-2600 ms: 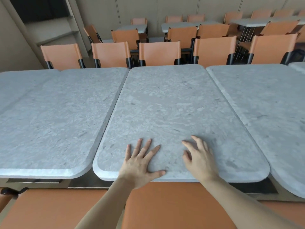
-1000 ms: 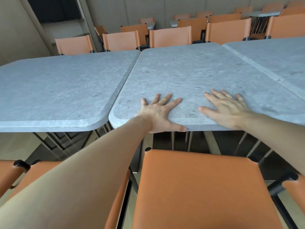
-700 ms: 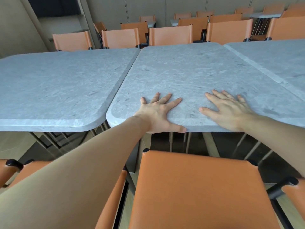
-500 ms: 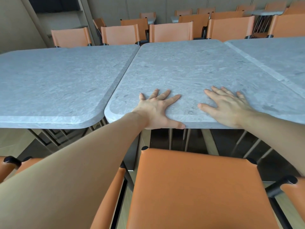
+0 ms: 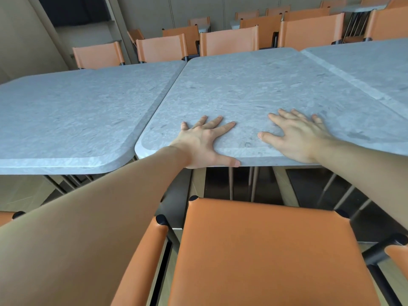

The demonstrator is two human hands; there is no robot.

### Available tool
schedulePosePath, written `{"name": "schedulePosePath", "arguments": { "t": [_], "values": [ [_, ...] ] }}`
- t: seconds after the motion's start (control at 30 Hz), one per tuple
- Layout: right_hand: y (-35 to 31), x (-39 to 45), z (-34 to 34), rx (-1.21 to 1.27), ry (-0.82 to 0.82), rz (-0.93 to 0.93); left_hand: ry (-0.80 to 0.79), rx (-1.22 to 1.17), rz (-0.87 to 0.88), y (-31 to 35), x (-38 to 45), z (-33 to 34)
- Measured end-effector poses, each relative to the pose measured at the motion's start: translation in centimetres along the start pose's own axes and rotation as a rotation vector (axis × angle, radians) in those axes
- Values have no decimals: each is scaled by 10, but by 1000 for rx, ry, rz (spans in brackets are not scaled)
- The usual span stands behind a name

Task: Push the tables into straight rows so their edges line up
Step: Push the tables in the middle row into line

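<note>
Middle table [image 5: 254, 89] under both flat hands

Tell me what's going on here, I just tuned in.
A person has both hands flat on the near edge of the middle table: the left hand and the right hand, fingers spread. It stands close beside the left table and the right table. Its near edge sits a little farther away than the left table's, so the two are not flush. An orange chair stands in front.

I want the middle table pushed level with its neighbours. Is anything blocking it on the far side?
An orange chair stands close behind the grey stone-top middle table; whether it touches is unclear. Both hands, left and right, lie flat on it.
</note>
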State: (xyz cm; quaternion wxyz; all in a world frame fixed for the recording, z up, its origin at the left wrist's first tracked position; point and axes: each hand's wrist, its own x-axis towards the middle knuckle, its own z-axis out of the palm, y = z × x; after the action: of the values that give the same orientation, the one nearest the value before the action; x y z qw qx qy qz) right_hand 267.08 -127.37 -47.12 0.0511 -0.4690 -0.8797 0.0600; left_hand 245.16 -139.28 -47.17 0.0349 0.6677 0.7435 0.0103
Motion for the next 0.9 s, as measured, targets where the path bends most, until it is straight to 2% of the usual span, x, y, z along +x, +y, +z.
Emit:
{"name": "schedulePosePath", "arguments": {
  "t": [0.47,0.67,0.73,0.8,0.9],
  "values": [
    [0,-4,-3,55,-19,1,-76,-34,-79,10,-6,-6],
    [2,-1,-17,167,-120,24,-20,-51,-281,46,-32,-1],
    [1,-12,-17,172,-117,24,40,-143,-337,65,-46,-3],
    [0,-28,-27,227,-152,45,140,-369,-352,94,-76,4],
    [-1,-64,-66,501,-279,149,143,-713,-277,150,-138,-1]
  ]
}}
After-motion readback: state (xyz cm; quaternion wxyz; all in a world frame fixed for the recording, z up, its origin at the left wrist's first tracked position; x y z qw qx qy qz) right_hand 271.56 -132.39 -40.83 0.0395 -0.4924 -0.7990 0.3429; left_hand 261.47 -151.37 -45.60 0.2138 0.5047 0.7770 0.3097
